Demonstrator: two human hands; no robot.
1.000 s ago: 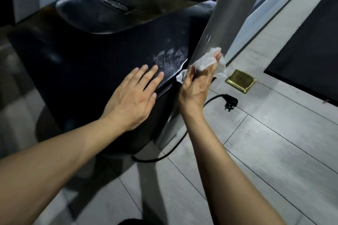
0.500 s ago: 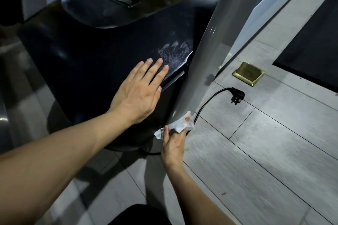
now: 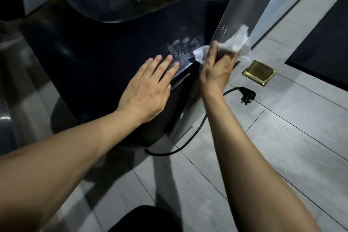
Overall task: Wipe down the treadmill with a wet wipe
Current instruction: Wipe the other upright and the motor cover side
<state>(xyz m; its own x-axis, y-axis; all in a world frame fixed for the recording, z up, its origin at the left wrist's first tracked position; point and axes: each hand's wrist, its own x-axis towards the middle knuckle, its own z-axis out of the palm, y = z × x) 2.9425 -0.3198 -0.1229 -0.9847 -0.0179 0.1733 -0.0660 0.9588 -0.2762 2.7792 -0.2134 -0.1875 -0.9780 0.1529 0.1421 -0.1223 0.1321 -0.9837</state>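
Observation:
The treadmill's black motor cover [image 3: 98,47] fills the upper left, with a dusty handprint smear [image 3: 180,49] near its right edge. A silver upright post [image 3: 243,5] rises at that edge. My left hand [image 3: 148,88] lies flat on the cover, fingers straight. My right hand [image 3: 216,69] grips a crumpled white wet wipe [image 3: 235,45] and presses it against the lower part of the post.
A black power cord with its plug [image 3: 248,96] lies unplugged on the grey tiled floor [image 3: 282,147]. A brass floor socket cover [image 3: 259,72] sits beside the post. A dark mat [image 3: 323,47] lies at the far right.
My right hand with the wipe slid down the post to near the floor, then came back up to about cover height. My left hand stayed flat on the cover.

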